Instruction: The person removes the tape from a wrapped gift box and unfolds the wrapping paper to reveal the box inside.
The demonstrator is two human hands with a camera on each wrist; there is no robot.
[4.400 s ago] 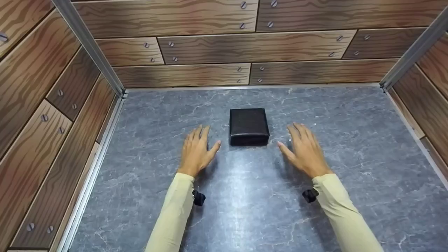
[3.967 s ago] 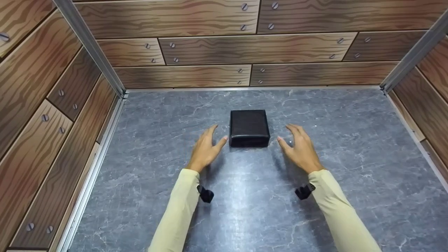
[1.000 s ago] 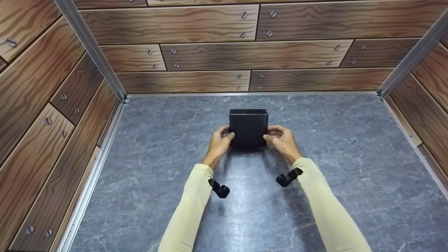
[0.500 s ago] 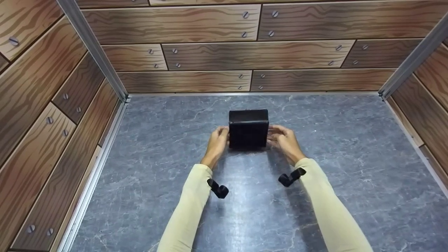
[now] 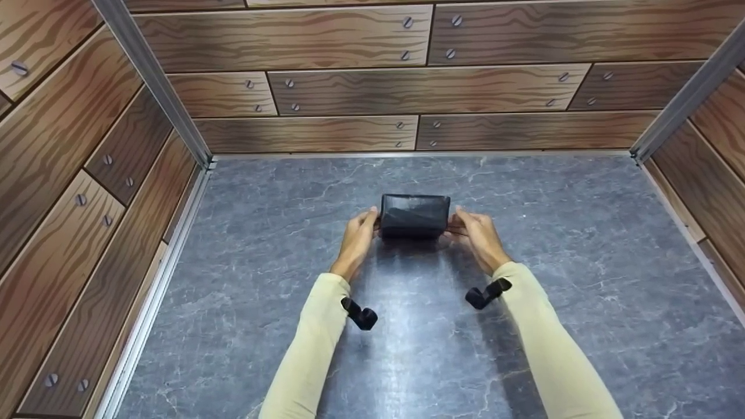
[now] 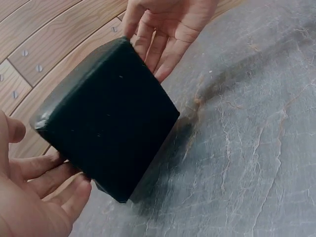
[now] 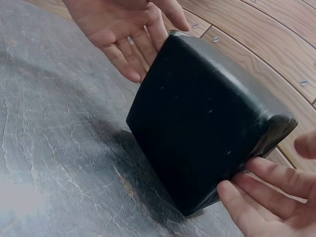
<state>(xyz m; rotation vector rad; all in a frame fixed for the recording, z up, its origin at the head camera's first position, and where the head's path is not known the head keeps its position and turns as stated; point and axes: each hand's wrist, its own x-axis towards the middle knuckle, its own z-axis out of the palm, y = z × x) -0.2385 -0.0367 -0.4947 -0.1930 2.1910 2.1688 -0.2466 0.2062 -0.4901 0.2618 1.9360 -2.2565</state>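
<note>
In the head view a squarish black box with a leathery sheen is tilted between both hands over the grey floor. My left hand touches its left side, my right hand its right side. Through the left wrist view, the left hand's fingertips press the side of the box, with the thumb off it. In the right wrist view the right hand presses straight fingers on the opposite side, its thumb also apart. The shaded underside lies close to the floor; whether it touches cannot be told.
A grey marbled floor spreads around the box. Wood-print walls stand at the back, left and right, with metal corner rails. Small black devices are worn at both wrists.
Over the last second the box has tipped over between the hands, from standing upright to leaning. Both thumbs have left its near face. Earlier, it lay flat with the hands apart from it.
</note>
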